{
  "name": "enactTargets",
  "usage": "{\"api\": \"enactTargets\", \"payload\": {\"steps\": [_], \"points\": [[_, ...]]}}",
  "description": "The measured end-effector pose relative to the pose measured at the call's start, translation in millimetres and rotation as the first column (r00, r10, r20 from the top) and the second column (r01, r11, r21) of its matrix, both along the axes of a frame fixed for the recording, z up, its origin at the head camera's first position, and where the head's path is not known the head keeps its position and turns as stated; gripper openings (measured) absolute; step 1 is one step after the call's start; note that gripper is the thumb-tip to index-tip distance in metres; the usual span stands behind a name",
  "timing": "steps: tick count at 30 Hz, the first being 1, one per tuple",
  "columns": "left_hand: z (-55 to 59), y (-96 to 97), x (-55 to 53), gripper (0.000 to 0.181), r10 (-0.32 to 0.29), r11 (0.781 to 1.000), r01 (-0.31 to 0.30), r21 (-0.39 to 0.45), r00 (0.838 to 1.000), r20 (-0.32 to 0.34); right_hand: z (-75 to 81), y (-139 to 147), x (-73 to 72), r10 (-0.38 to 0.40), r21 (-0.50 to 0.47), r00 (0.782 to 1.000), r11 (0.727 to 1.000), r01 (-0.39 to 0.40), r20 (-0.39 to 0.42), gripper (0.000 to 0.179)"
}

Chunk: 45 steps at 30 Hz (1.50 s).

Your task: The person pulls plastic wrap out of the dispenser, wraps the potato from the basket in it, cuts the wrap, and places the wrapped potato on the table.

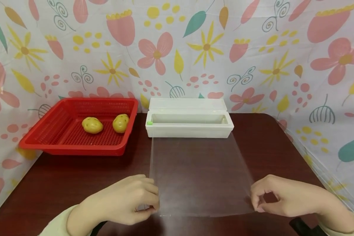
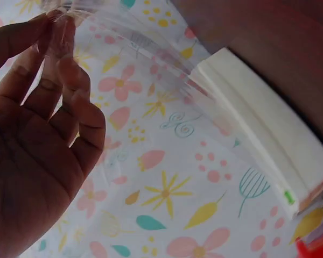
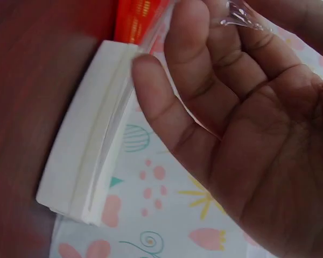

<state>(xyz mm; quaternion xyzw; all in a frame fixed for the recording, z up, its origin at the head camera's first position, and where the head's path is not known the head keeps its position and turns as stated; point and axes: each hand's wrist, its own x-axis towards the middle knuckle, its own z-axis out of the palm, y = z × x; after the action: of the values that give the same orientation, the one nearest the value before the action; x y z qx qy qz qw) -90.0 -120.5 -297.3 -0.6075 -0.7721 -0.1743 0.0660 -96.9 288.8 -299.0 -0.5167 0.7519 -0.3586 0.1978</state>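
A clear sheet of plastic wrap (image 1: 200, 177) stretches toward me from a white dispenser box (image 1: 190, 131), whose lid is raised at the back. My left hand (image 1: 127, 198) pinches the sheet's near left corner between thumb and fingers. The near right corner is pinched by my right hand (image 1: 286, 196). In the left wrist view the plastic bunches at the fingertips (image 2: 62, 32) and runs off to the box (image 2: 264, 129). Crumpled film (image 3: 239, 16) also shows by the fingers in the right wrist view. A small green slider (image 1: 149, 123) sits at the box's left end.
At the back left stands a red plastic basket (image 1: 85, 150) with two yellow potatoes, one in the middle (image 1: 92, 125) and one by its right wall (image 1: 121, 123). Beneath everything is a dark brown table (image 1: 271, 147). A flower-patterned cloth (image 1: 177, 49) hangs behind and at the sides.
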Motion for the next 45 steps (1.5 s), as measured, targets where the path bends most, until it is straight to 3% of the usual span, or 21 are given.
{"api": "enactTargets", "payload": {"steps": [14,17,21,25,33,41,45], "points": [[-23.7,-0.9,2.1,0.015,0.065,0.994,-0.059,-0.093,0.996,0.056,-26.6,-6,-1.2,0.001,0.05,1.0,0.999,-0.002,0.015,0.025],[-30.3,0.4,0.9,0.015,0.087,0.989,-0.074,-0.129,0.991,0.098,-34.7,-7,-3.9,0.0,0.067,0.999,0.998,-0.003,0.044,0.023],[-38.7,1.9,-0.2,0.015,0.124,0.978,-0.097,-0.185,0.982,0.14,-45.9,-7,-7.7,0.013,0.078,0.99,0.997,-0.024,0.138,0.022],[-47.9,3.9,-0.6,0.015,0.149,0.966,-0.114,-0.23,0.979,0.141,-55.4,-9,-8.2,-0.011,0.107,0.98,0.994,-0.01,0.2,0.02],[-67.8,7.7,-1.7,0.016,0.224,0.935,-0.175,-0.309,0.966,0.128,-71.9,-19,-6.9,-0.08,0.143,0.987,0.988,0.061,0.137,0.018],[-82.6,8.8,-5.4,0.018,0.257,0.919,-0.192,-0.343,0.954,0.156,-85.9,-22,3.1,-0.189,0.192,0.981,0.965,0.176,0.049,0.021],[-87.3,8.8,-6.2,0.018,0.252,0.922,-0.188,-0.338,0.955,0.155,-87.3,-22,4.5,-0.196,0.204,0.98,0.961,0.186,0.031,0.019]]}}
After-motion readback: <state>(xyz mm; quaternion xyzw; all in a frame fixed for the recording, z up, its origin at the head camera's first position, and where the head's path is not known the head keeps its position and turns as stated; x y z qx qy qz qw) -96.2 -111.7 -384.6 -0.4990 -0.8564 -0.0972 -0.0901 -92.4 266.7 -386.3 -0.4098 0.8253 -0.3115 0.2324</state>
